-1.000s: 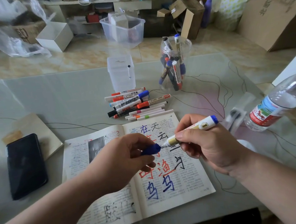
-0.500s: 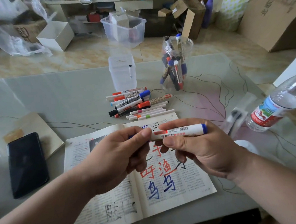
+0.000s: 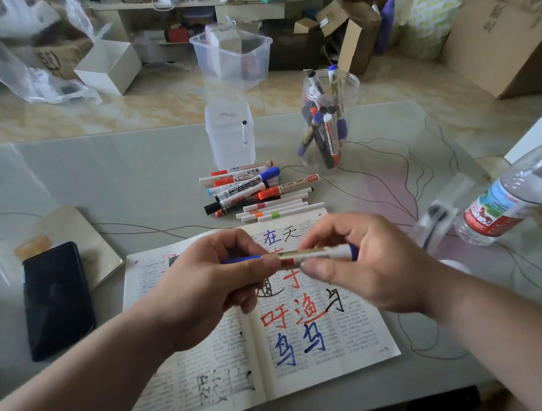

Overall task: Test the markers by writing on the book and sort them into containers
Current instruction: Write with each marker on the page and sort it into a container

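The left hand (image 3: 211, 285) and the right hand (image 3: 370, 268) are raised just above an open printed book (image 3: 345, 348) and share 1 white whiteboard marker with blue ends (image 3: 305, 254), which lies level between them. The left hand's fingers are curled and its thumb and forefinger pinch the marker's blue left end. The right hand's thumb and fingertips pinch the white barrel, and the blue right end sticks out near its palm. Whether the cap is fully seated cannot be told.

The book lies flat on the pale glass tabletop (image 3: 126, 173), and its right page bears large handwritten characters in blue, red and black. To the left, a black smartphone (image 3: 57, 299) rests on a tan notebook (image 3: 74, 226).

Just beyond the book's top edge lies a loose pile of markers and thin white pens (image 3: 255, 193). Behind the pile stands a square translucent plastic container (image 3: 231, 139) with 1 marker inside. To its right stands a round clear plastic jar (image 3: 328, 122) that holds several markers upright or leaning. A clear plastic water bottle with a red-and-white label (image 3: 522, 192) shows at the right edge.

On the floor past the table are a clear plastic storage bin (image 3: 234, 58), an open white box (image 3: 108, 66) and large cardboard boxes (image 3: 507, 13).
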Available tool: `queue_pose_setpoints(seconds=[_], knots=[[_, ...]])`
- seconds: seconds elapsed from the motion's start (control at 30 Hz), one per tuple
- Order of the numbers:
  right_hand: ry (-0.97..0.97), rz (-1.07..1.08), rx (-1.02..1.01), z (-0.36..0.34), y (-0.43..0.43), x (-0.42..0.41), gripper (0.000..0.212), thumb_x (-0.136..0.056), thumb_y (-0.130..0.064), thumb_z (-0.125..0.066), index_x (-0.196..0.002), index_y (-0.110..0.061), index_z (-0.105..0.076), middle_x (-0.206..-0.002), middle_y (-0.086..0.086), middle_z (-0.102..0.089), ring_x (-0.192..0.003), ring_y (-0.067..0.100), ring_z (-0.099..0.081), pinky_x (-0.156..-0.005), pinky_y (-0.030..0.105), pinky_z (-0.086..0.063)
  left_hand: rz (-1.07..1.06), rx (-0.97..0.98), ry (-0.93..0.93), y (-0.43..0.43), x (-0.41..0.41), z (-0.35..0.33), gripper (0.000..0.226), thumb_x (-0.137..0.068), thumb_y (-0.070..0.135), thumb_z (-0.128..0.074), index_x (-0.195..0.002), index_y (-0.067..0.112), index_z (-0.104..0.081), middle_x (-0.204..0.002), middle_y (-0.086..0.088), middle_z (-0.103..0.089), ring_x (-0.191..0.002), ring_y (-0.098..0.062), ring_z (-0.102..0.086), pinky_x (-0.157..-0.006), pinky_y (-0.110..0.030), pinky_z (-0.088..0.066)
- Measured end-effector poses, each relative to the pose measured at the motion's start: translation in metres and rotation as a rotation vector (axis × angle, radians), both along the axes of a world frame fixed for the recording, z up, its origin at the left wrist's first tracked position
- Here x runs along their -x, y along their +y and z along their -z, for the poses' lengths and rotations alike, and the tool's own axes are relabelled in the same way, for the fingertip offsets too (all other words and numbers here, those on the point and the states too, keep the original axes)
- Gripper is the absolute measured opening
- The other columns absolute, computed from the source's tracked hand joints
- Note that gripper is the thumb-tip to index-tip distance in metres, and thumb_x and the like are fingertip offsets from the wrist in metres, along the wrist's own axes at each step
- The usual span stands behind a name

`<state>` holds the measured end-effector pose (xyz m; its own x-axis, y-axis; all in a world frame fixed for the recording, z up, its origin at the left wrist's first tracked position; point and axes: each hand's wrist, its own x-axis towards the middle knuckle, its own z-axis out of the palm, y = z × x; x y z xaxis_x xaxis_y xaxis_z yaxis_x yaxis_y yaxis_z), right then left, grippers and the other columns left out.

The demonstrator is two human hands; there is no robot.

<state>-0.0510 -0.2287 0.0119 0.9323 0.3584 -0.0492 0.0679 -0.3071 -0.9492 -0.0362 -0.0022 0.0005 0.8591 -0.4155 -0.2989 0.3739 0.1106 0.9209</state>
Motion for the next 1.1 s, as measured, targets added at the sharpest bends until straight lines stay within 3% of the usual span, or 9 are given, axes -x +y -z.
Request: queue_pose_setpoints(seconds=[0.17, 0.3, 0.43, 0.53, 0.63, 0.77, 0.87, 0.93, 1.1], knots=[[-0.045, -0.080, 0.041, 0.007, 0.016, 0.013, 0.014, -0.091, -0.025, -0.074, -0.089, -0.018, -0.062, -0.077, -0.008, -0.066, -0.072, 0.013, -0.062, -0.069, 0.027, -0.056, -0.074, 0.011, 0.088, -0.006, 0.005, -0.001, 0.041, -0.085, 0.042, -0.063, -0.064, 0.009, -0.051, -0.052, -0.005, -0.031, -0.044, -0.014, -0.017, -0.044, -0.021, -0.015], [-0.092, -0.058, 0.075, 0.010, 0.019, 0.014, 0.017, -0.091, -0.031, -0.073, -0.087, -0.021, -0.060, -0.075, -0.009, -0.063, -0.069, 0.005, -0.056, -0.066, 0.021, -0.048, -0.108, -0.044, 0.022, -0.009, 0.004, 0.003, 0.044, -0.096, 0.040, -0.048, -0.061, 0.014, -0.049, -0.054, -0.005, -0.026, -0.048, -0.013, -0.014, -0.045, -0.023, -0.013], [0.021, -0.019, -0.024, 0.009, 0.022, 0.011, 0.019, -0.086, -0.031, -0.076, -0.082, -0.020, -0.061, -0.070, -0.007, -0.061, -0.065, 0.011, -0.054, -0.060, 0.033, -0.047, -0.150, 0.012, -0.011, -0.014, 0.008, 0.002, 0.041, -0.095, 0.038, -0.049, -0.064, 0.012, -0.047, -0.053, -0.004, -0.023, -0.045, -0.010, -0.015, -0.045, -0.022, -0.012], [0.199, -0.044, -0.163, 0.004, 0.020, 0.004, 0.019, -0.089, -0.018, -0.076, -0.079, -0.017, -0.060, -0.060, -0.006, -0.056, -0.051, 0.005, -0.048, -0.049, 0.018, -0.039, -0.161, -0.022, -0.052, -0.016, 0.008, 0.001, 0.040, -0.094, 0.039, -0.049, -0.065, 0.011, -0.047, -0.051, -0.004, -0.024, -0.044, -0.012, -0.017, -0.046, -0.024, -0.013], [0.371, -0.052, -0.254, 0.000, 0.020, -0.002, 0.016, -0.084, -0.019, -0.076, -0.075, -0.021, -0.063, -0.054, 0.002, -0.047, -0.044, 0.011, -0.035, -0.041, 0.022, -0.029, -0.166, -0.157, -0.140, -0.015, 0.006, -0.002, 0.045, -0.099, 0.038, -0.047, -0.060, 0.017, -0.047, -0.048, -0.004, -0.027, -0.041, -0.014, -0.021, -0.044, -0.022, -0.018], [0.497, 0.006, -0.397, -0.004, 0.019, -0.010, 0.010, -0.081, -0.016, -0.073, -0.082, -0.014, -0.063, -0.055, 0.006, -0.042, -0.043, 0.012, -0.028, -0.038, 0.021, -0.023, -0.185, -0.521, -0.358, -0.010, -0.005, -0.003, 0.049, -0.091, 0.053, -0.051, -0.063, 0.014, -0.047, -0.046, 0.006, -0.036, -0.042, -0.013, -0.030, -0.045, -0.027, -0.027], [0.454, 0.118, -0.519, -0.005, 0.016, -0.014, 0.006, -0.080, -0.015, -0.069, -0.085, -0.011, -0.069, -0.062, 0.012, -0.055, -0.046, 0.015, -0.039, -0.040, 0.022, -0.027, -0.244, -0.691, -0.376, -0.005, -0.012, 0.004, 0.050, -0.095, 0.053, -0.052, -0.066, 0.012, -0.050, -0.051, 0.000, -0.043, -0.044, -0.010, -0.034, -0.049, -0.028, -0.031], [0.347, 0.169, -0.470, -0.004, 0.016, -0.015, 0.011, -0.082, -0.015, -0.068, -0.090, -0.008, -0.072, -0.066, 0.014, -0.061, -0.050, 0.016, -0.047, -0.041, 0.023, -0.033, -0.230, -0.793, -0.359, -0.003, -0.013, 0.007, 0.048, -0.096, 0.056, -0.049, -0.072, 0.015, -0.057, -0.056, -0.001, -0.053, -0.045, -0.010, -0.039, -0.050, -0.029, -0.036], [0.092, 0.208, -0.302, -0.003, 0.020, -0.009, 0.012, -0.087, -0.019, -0.068, -0.097, -0.016, -0.074, -0.078, 0.014, -0.072, -0.063, 0.021, -0.062, -0.048, 0.022, -0.043, -0.308, -0.723, -0.326, -0.001, -0.013, 0.006, 0.040, -0.094, 0.060, -0.044, -0.081, 0.026, -0.060, -0.061, 0.007, -0.060, -0.062, -0.016, -0.057, -0.061, -0.037, -0.046]])
